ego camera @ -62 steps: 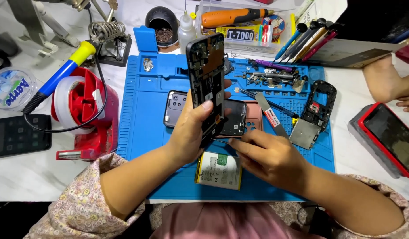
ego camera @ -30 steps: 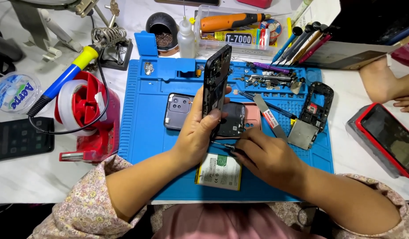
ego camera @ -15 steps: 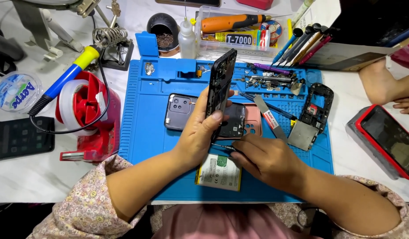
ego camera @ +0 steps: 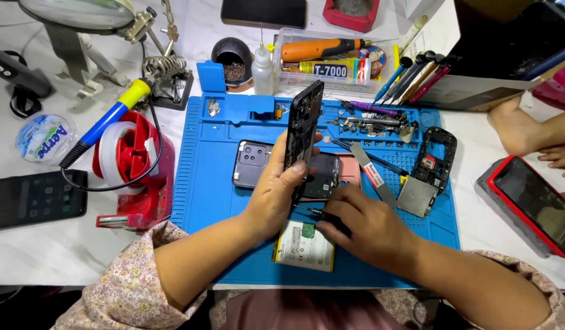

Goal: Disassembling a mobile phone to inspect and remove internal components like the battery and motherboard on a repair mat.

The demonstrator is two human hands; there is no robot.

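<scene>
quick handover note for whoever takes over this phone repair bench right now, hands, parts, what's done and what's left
Left hand: holds the opened phone body upright on edge over the blue repair mat.
Right hand: closed on a thin dark tool whose tip points toward the phone's lower end.
Parts: battery flat on the mat by the wrists; back cover with camera cutouts lies behind the left hand; dark frame piece and metal plate to the right.
Done: phone opened, battery on the mat.
Left: none of these parts is back on the phone.
</scene>
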